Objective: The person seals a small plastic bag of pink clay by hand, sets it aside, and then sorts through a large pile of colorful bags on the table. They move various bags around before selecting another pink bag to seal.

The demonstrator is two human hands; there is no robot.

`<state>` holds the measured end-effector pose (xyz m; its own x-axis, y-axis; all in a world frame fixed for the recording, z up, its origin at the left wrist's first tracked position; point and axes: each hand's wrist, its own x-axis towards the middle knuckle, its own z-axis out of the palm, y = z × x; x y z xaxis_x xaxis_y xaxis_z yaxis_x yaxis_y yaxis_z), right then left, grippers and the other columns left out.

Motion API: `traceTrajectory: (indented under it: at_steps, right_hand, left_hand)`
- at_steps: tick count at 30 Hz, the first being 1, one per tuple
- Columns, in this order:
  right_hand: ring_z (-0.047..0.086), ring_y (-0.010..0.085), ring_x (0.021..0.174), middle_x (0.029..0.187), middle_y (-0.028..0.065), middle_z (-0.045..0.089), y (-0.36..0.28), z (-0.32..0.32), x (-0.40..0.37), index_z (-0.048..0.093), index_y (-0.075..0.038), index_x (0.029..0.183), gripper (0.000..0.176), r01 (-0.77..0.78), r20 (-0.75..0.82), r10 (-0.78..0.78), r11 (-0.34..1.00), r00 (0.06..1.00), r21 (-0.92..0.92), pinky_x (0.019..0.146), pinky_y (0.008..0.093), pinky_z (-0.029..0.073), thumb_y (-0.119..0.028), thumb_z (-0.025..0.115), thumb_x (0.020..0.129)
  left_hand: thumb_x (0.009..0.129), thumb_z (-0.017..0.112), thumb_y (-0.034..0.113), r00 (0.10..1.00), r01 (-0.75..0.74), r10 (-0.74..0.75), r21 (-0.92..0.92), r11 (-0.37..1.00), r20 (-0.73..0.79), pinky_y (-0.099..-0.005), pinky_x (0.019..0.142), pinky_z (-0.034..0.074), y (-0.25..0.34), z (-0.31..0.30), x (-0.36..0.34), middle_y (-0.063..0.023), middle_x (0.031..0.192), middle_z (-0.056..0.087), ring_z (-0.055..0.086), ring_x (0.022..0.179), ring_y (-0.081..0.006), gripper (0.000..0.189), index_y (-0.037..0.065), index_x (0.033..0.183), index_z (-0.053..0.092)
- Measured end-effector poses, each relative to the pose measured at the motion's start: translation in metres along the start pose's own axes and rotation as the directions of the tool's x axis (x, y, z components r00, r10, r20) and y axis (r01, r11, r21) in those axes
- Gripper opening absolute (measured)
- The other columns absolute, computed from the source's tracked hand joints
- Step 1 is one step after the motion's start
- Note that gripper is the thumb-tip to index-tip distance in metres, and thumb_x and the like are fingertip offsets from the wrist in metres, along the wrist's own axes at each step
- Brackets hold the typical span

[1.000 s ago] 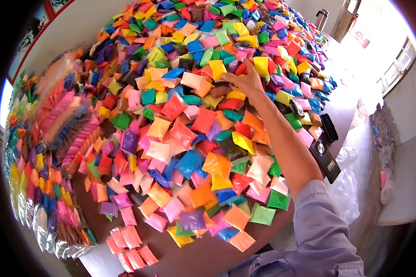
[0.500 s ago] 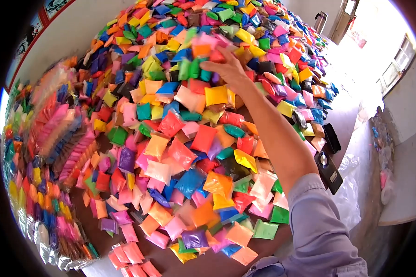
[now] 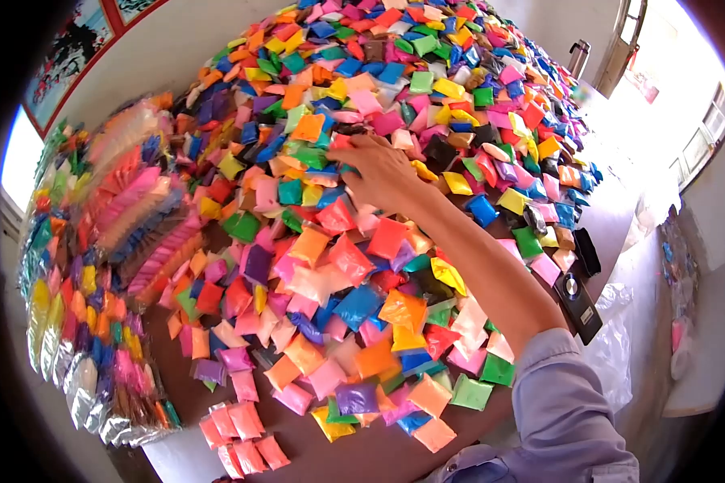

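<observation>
My right hand (image 3: pixel 376 167) reaches into the middle of a large heap of small, colourful plastic packets (image 3: pixel 354 306). Its fingers are bent and closed at a small red packet (image 3: pixel 340 142), which shows at the fingertips; part of the grip is hidden behind the hand. Green packets (image 3: pixel 310 155) lie just left of the fingers, and a pink packet (image 3: pixel 387 122) lies beyond them. At the near left of the table, several coral packets (image 3: pixel 242 420) are laid side by side in a small group. My left hand is out of view.
Bagged rows of packets (image 3: pixel 141 213) are stacked along the left side. A black device with a round dial (image 3: pixel 577 302) and an open black case (image 3: pixel 587 248) lie at the table's right edge. A metal flask (image 3: pixel 578 58) stands at the back; clear plastic (image 3: pixel 615 354) hangs at right.
The view has shifted, so the heap appears lower and further right. My right hand has come down onto the packets; orange and pink packets that were blurred in motion before it now lie still.
</observation>
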<state>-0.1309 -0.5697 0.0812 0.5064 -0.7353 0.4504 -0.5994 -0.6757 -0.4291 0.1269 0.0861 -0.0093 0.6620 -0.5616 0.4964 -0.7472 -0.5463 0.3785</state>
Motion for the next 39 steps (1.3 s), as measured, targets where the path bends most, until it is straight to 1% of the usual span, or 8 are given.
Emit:
traceTrajectory:
  at_steps: [2,9,15,18,28,31,34,39]
  right_hand:
    - [0.053,0.0368,0.142,0.149,0.0132,0.06,-0.006,-0.006,-0.026,0.076,-0.023,0.132,0.041,0.106,0.033,-0.103,0.987,0.994,-0.12,0.114,0.0547,0.045,-0.017,0.066,0.093]
    - [0.049,0.0329,0.147,0.15,0.0094,0.06,-0.034,-0.02,-0.081,0.081,-0.023,0.123,0.034,0.14,0.105,-0.136,0.989,0.985,-0.038,0.115,0.0539,0.042,-0.014,0.064,0.096]
    - [0.051,0.034,0.143,0.145,0.0095,0.062,-0.058,-0.029,-0.116,0.082,-0.02,0.12,0.03,0.177,-0.08,-0.18,0.983,0.98,-0.038,0.112,0.0537,0.042,-0.013,0.068,0.094]
    - [0.051,0.0348,0.143,0.146,0.0102,0.062,-0.063,-0.033,-0.129,0.081,-0.017,0.12,0.029,0.207,-0.06,-0.215,0.972,0.975,-0.11,0.112,0.053,0.043,-0.013,0.068,0.094]
    - [0.053,0.0327,0.146,0.14,0.0108,0.068,-0.08,-0.029,-0.169,0.082,-0.009,0.11,0.021,0.281,-0.097,-0.278,0.959,0.956,0.028,0.121,0.049,0.042,-0.006,0.071,0.093]
    - [0.054,0.0318,0.145,0.14,0.0103,0.069,-0.089,-0.027,-0.182,0.083,-0.007,0.106,0.018,0.288,-0.086,-0.292,0.956,0.952,-0.058,0.121,0.0492,0.043,-0.006,0.072,0.092]
    - [0.056,0.0309,0.143,0.136,0.0101,0.071,-0.104,-0.029,-0.202,0.082,-0.006,0.105,0.016,0.247,-0.118,-0.252,0.967,0.96,-0.057,0.119,0.0487,0.045,-0.006,0.073,0.091]
    - [0.065,0.0324,0.13,0.126,0.0101,0.075,-0.125,-0.036,-0.262,0.081,-0.004,0.101,0.013,0.195,-0.155,-0.186,0.98,0.97,0.041,0.111,0.0466,0.051,-0.006,0.074,0.09]
  left_hand:
    - [0.103,0.064,0.015,1.0,0.012,-0.012,-0.018,1.0,0.012,-0.0503,0.084,0.053,-0.001,-0.001,0.0,-0.0166,0.1,0.068,0.063,0.093,-0.0368,0.015,0.002,0.099,0.069]
    - [0.104,0.068,0.018,1.0,-0.004,0.004,-0.019,1.0,0.031,-0.0484,0.087,0.055,-0.006,-0.005,-0.002,-0.0175,0.103,0.07,0.066,0.097,-0.037,0.016,0.003,0.104,0.072]
    - [0.105,0.071,0.018,0.997,-0.073,0.072,-0.049,0.996,-0.012,-0.0449,0.081,0.057,-0.002,-0.008,-0.001,-0.0166,0.103,0.07,0.068,0.094,-0.0354,0.015,0.003,0.106,0.073]
    - [0.107,0.071,0.021,0.993,-0.116,0.115,-0.052,0.992,-0.024,-0.0404,0.073,0.058,-0.003,-0.009,0.0,-0.0159,0.101,0.07,0.069,0.087,-0.0331,0.017,0.004,0.107,0.074]
    - [0.107,0.07,0.021,0.979,-0.201,0.198,-0.092,0.975,-0.043,-0.0405,0.073,0.058,-0.002,-0.016,0.003,-0.0162,0.103,0.071,0.07,0.089,-0.033,0.018,0.003,0.11,0.074]
    - [0.107,0.07,0.021,0.985,-0.169,0.164,-0.111,0.979,-0.053,-0.0421,0.075,0.058,-0.012,-0.012,-0.002,-0.0164,0.1,0.071,0.07,0.088,-0.0339,0.018,0.003,0.107,0.075]
    - [0.104,0.064,0.012,0.998,-0.043,0.044,-0.02,0.999,0.04,-0.0455,0.084,0.052,-0.036,-0.006,-0.01,-0.0158,0.112,0.064,0.064,0.1,-0.0354,0.012,0.0,0.106,0.063]
    - [0.1,0.068,0.011,0.995,0.074,-0.07,-0.068,0.995,0.067,-0.0466,0.087,0.052,-0.037,-0.004,-0.011,-0.0172,0.116,0.065,0.063,0.107,-0.0375,0.013,0.0,0.106,0.064]
